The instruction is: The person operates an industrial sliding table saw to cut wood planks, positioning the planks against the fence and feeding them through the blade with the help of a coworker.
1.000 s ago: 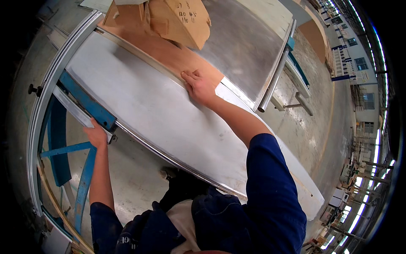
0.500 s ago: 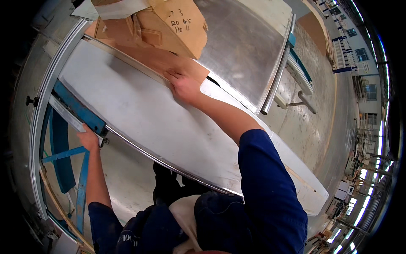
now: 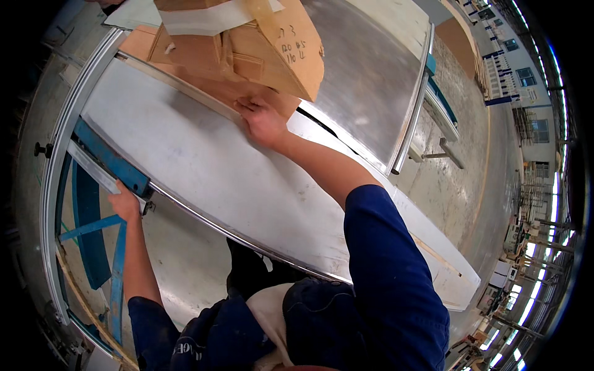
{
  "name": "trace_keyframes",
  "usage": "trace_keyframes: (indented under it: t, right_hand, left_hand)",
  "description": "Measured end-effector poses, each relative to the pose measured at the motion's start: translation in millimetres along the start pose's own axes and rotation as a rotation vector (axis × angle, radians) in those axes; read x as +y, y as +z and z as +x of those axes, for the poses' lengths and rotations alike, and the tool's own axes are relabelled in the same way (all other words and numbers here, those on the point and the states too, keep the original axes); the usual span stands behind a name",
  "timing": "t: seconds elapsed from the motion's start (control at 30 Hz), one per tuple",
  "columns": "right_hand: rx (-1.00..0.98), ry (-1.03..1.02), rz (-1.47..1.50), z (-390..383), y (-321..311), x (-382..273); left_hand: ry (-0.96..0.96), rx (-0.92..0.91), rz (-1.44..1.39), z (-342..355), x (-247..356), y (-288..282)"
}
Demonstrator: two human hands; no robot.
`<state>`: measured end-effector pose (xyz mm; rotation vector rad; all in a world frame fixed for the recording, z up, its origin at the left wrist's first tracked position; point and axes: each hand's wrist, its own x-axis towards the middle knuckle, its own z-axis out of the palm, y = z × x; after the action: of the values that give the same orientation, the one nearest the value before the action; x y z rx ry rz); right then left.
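Observation:
A flat brown board (image 3: 201, 85) lies along the far side of a long pale sliding table (image 3: 204, 161), with a light strip (image 3: 179, 85) along its near edge. My right hand (image 3: 265, 123) is closed over the board's near edge by its right end, fingers on top. Above the board sits a taped cardboard cover (image 3: 275, 59) with handwriting, hiding part of it. At the lower left my left hand (image 3: 125, 203) wraps round a metal bar (image 3: 102, 173) beside a blue bracket (image 3: 111, 156).
Beyond the board stretches a grey metal tabletop (image 3: 365, 68) with a round rail (image 3: 413, 99) on its right. An aluminium frame (image 3: 59, 148) with a black knob (image 3: 43, 149) curves down the left. Part of another person (image 3: 108, 4) shows at the top left.
The board, the sliding table and both my hands have shifted slightly left relative to the cardboard cover and grey tabletop. Both hands keep their holds. Another person's part has come into view.

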<state>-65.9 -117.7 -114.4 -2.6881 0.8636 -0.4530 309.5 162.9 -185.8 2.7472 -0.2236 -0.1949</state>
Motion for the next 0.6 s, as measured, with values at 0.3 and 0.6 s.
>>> trace_keyframes:
  t: [0.3, 0.6]
  right_hand:
    - [0.012, -0.015, -0.033, 39, 13, -9]
    - [-0.010, 0.016, -0.005, 67, 18, -27]
  left_hand:
    - [0.033, -0.004, -0.043, 37, 15, -4]
    - [0.043, 0.057, -0.078, 58, 14, -29]
